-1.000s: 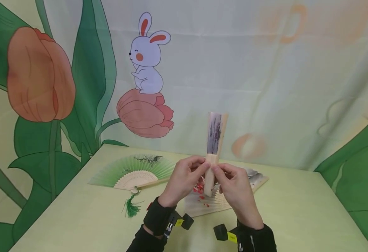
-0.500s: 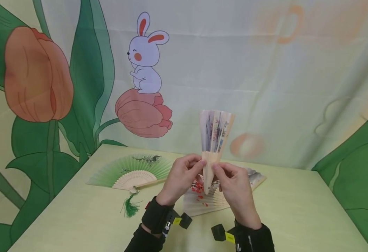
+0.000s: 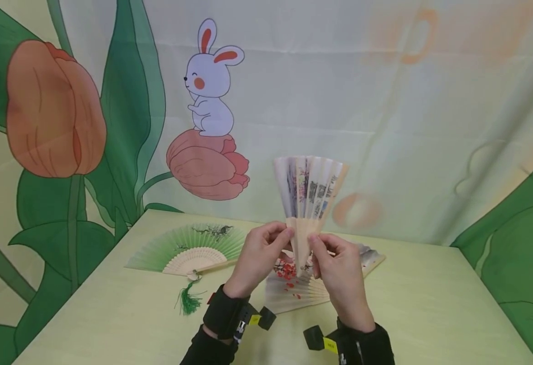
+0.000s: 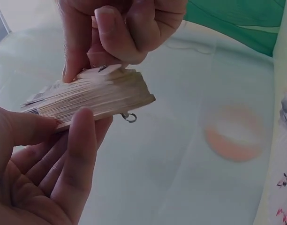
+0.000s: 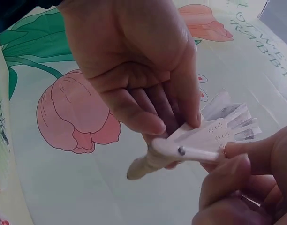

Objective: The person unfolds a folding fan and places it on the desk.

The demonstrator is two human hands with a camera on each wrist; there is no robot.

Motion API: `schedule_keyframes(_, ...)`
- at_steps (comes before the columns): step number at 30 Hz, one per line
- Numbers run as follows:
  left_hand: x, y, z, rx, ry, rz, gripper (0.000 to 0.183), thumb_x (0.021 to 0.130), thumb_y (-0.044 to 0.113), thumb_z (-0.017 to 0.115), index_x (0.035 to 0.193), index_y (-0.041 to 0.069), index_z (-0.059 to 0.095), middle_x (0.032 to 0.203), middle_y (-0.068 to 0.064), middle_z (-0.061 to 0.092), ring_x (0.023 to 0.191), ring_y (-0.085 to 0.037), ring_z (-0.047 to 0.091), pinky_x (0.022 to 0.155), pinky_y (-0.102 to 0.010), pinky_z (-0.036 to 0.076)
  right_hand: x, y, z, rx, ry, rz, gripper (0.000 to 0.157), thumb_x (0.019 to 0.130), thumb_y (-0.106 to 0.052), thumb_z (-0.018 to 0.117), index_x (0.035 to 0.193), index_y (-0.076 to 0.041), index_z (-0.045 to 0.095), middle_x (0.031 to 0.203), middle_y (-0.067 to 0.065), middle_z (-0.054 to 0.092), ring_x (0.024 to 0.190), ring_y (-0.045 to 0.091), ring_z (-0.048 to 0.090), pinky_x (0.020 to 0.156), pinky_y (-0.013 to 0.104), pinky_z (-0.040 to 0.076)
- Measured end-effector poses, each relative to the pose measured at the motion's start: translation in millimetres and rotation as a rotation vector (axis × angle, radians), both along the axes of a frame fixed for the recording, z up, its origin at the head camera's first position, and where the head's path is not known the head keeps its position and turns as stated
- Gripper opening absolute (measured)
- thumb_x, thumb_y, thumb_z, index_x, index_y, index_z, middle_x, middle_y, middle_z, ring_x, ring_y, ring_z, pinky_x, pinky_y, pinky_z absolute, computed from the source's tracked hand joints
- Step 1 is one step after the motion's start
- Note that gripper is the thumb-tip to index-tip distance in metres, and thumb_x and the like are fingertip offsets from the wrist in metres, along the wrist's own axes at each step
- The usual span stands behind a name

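Note:
A folding fan [image 3: 313, 190] with wooden ribs and a printed leaf stands upright, partly spread, above the table. My left hand [image 3: 260, 256] pinches its left outer rib between thumb and fingers. On the opposite edge, my right hand [image 3: 343, 274] pinches the rib, thumb in front. In the left wrist view the stacked ribs [image 4: 87, 96] lie between both hands, and a small metal ring [image 4: 130, 117] hangs at the pivot end. The rivet [image 5: 181, 150] shows in the right wrist view. Behind the hands, a white fan with red blossoms [image 3: 293, 294] lies spread on the table, partly hidden.
Left on the table [image 3: 147, 324] lies an open green fan [image 3: 220, 243], its green tassel [image 3: 188, 300] hanging toward the near side. A cloth backdrop [image 3: 385, 101] with tulips and a rabbit rises behind the table's far edge.
The held fan has spread from a narrow stack to a partly open wedge, showing more printed pleats. The left hand has shifted slightly leftward and up; both hands keep their pinch.

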State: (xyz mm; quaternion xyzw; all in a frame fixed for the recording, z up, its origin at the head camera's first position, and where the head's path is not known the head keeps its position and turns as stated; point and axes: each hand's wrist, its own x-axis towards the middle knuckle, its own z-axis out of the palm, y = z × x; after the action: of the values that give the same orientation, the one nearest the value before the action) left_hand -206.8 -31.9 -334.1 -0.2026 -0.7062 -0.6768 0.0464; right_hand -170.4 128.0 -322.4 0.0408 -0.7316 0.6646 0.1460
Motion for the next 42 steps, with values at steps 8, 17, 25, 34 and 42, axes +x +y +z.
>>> schedule_keyframes(8,-1.1,-3,-1.7,-0.006,0.028,0.032,0.022,0.099,0.022,0.06,0.093,0.002,0.068,0.072,-0.01,0.067,0.066,-0.039,0.065,0.064,-0.05,0.056,0.7,-4,0.1,-0.005,-0.044,-0.007,0.023,0.097,-0.018,0.062,0.09,0.004,0.066,0.07,0.014,0.054,0.045,0.017,0.045,0.041,0.023,0.039)
schedule_keyframes(17,-1.8,-6,0.9,-0.051,0.064,0.051,0.017,0.098,0.017,0.061,0.093,0.002,0.067,0.075,-0.006,0.07,0.069,-0.02,0.067,0.058,-0.036,0.055,0.8,-2,1.5,-0.048,-0.094,-0.011,0.025,0.099,-0.02,0.06,0.095,0.005,0.063,0.07,0.014,0.057,0.047,0.018,0.053,0.041,0.022,0.04)
schedule_keyframes(25,-1.5,-8,0.5,-0.033,0.031,0.033,0.017,0.099,0.017,0.059,0.093,0.003,0.065,0.07,-0.008,0.068,0.066,-0.032,0.066,0.055,-0.026,0.049,1.3,0,1.3,-0.067,-0.092,-0.008,0.025,0.099,-0.022,0.059,0.095,0.003,0.062,0.071,0.016,0.057,0.048,0.021,0.059,0.039,0.021,0.037)
schedule_keyframes(34,-2.1,-4,-0.4,0.042,-0.009,-0.006,0.023,0.1,0.018,0.059,0.092,-0.003,0.061,0.076,-0.014,0.07,0.07,-0.027,0.07,0.071,-0.038,0.057,-0.8,4,0.8,-0.1,-0.056,-0.033,0.028,0.099,-0.022,0.059,0.093,0.005,0.06,0.069,0.015,0.057,0.048,0.021,0.059,0.038,0.023,0.042)
schedule_keyframes(42,-1.3,-1,1.0,0.09,-0.019,-0.05,0.028,0.102,0.026,0.055,0.094,-0.001,0.057,0.079,-0.014,0.072,0.073,-0.029,0.072,0.073,-0.04,0.058,-1.9,7,0.1,-0.144,-0.019,-0.05,0.028,0.098,-0.021,0.06,0.092,0.007,0.058,0.069,0.015,0.057,0.047,0.02,0.06,0.038,0.023,0.044)
